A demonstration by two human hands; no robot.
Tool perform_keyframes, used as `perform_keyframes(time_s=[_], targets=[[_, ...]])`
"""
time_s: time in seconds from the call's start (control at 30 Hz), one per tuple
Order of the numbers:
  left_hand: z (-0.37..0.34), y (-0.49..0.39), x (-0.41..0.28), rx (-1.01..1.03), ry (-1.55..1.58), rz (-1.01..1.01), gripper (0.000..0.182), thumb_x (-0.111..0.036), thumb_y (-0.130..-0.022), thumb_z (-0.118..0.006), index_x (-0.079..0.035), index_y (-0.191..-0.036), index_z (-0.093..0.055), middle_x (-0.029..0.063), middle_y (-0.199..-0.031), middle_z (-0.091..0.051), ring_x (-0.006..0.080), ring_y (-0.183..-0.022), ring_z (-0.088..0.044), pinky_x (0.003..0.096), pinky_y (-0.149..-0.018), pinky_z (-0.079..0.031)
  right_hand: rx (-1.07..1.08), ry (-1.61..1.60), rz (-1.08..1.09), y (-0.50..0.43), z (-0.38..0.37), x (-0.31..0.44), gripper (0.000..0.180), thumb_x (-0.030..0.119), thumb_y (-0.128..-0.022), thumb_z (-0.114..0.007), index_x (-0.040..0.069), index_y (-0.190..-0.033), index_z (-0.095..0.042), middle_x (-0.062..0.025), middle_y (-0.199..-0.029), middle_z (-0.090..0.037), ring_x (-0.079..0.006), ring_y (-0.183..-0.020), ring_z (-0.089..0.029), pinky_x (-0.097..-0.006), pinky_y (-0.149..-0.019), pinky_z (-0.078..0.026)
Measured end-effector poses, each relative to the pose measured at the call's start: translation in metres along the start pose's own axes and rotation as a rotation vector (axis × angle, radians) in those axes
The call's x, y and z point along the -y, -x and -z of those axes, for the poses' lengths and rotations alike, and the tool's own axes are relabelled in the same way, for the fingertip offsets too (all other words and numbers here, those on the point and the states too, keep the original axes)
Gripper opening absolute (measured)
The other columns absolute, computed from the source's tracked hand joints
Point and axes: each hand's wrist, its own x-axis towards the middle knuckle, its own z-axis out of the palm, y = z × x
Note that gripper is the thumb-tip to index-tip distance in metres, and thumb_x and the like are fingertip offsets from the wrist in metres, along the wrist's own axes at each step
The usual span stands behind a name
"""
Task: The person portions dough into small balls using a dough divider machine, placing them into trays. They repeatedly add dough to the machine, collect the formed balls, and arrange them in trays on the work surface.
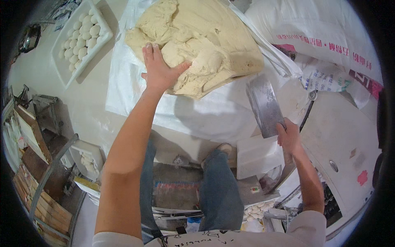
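A very large mass of pale dough [213, 34] rests on a white plastic sheet [123, 89] before me. My left hand [162, 71] presses its palm and spread fingers against the dough's near left side. In my right hand [288, 134] is the handle of a wide, flat metal blade, probably a cleaver [265, 105]. Its blade points away from me, just beyond the dough's near right edge, and looks apart from it. Most of the handle is hidden by my fingers.
A white tray [66, 78] of round dough balls [81, 40] stands at the far left. Printed flour sacks [308, 24] crowd the far right. A white machine [345, 139] lies right of my arm. Lower left are a smaller tray [98, 151] and a metal-framed rack [52, 166].
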Motion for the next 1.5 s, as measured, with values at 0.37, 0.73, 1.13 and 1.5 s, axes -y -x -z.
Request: perform_keyframes(time_s=[0.37,0.73,1.13,1.5], targets=[[0.009,0.027,0.040,-0.028,0.063,-0.172,0.087,-0.040,-0.074,-0.075,0.009,-0.135,-0.037,0.0289,-0.139,-0.037,0.0425,-0.129,-0.035,0.0460,-0.109,-0.031,-0.180,0.581,0.687,-0.042,-0.090,0.167,0.009,0.011,-0.092,-0.046,0.002,-0.092,-0.048,-0.0185,-0.080,-0.062,-0.0369,-0.070,-0.064,-0.0475,-0.063,-0.053],[0.008,0.046,0.106,0.065,0.093,-0.124,0.062,-0.019,-0.077,-0.072,-0.004,-0.129,-0.043,0.0135,-0.139,-0.040,0.0337,-0.130,-0.039,0.0507,-0.101,-0.038,-0.104,0.622,0.748,-0.075,-0.146,0.213,0.021,0.001,-0.084,-0.049,-0.007,-0.103,-0.047,-0.0227,-0.084,-0.064,-0.0404,-0.077,-0.066,-0.0475,-0.068,-0.053],[0.026,-0.111,0.087,-0.335,0.132,-0.031,0.098,-0.036,-0.061,-0.086,0.000,-0.135,-0.033,0.0239,-0.114,-0.059,0.0310,-0.106,-0.059,0.0417,-0.092,-0.047,-0.122,0.598,0.434,-0.109,-0.257,0.105,0.032,0.010,-0.090,-0.046,-0.006,-0.117,-0.045,-0.0230,-0.091,-0.065,-0.0367,-0.076,-0.066,-0.0476,-0.062,-0.053],[0.021,-0.088,0.130,-0.025,0.428,0.124,0.072,-0.023,-0.073,-0.078,-0.010,-0.129,-0.035,0.0250,-0.106,-0.064,0.0408,-0.100,-0.063,0.0439,-0.087,-0.050,-0.266,0.644,0.728,-0.099,-0.165,0.298,0.019,0.009,-0.091,-0.046,-0.003,-0.106,-0.050,-0.0275,-0.086,-0.063,-0.0409,-0.081,-0.065,-0.0510,-0.069,-0.052]])
